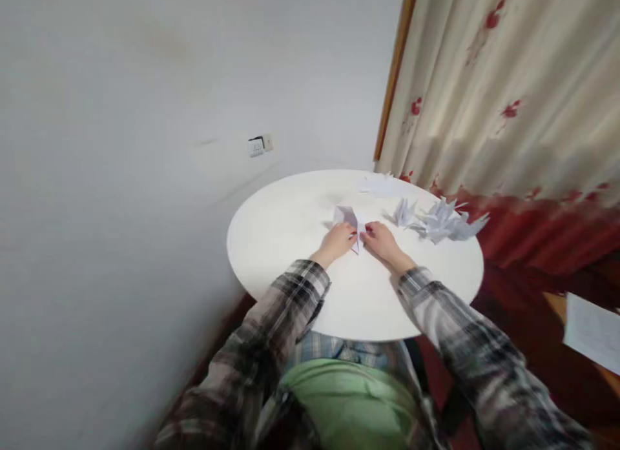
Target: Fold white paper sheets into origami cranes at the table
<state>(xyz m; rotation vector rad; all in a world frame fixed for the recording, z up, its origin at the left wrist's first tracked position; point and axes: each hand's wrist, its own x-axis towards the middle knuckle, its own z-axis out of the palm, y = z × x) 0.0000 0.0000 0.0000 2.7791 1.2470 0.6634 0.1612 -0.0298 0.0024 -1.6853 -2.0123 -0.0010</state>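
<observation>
A small folded white paper piece (351, 219) lies near the middle of a round white table (271, 243). My left hand (338, 239) pinches its left side, fingers closed on the paper. From the right, my right hand (380, 237) presses and grips the same piece. Both hands rest on the tabletop, almost touching each other. The lower tip of the paper shows between them.
Several finished folded paper figures (440, 221) lie in a cluster at the table's right edge, with a flat white sheet (382, 185) behind them. A curtain (508, 101) hangs at the right, a wall socket (259, 144) at the back, printed paper (593, 330) at right.
</observation>
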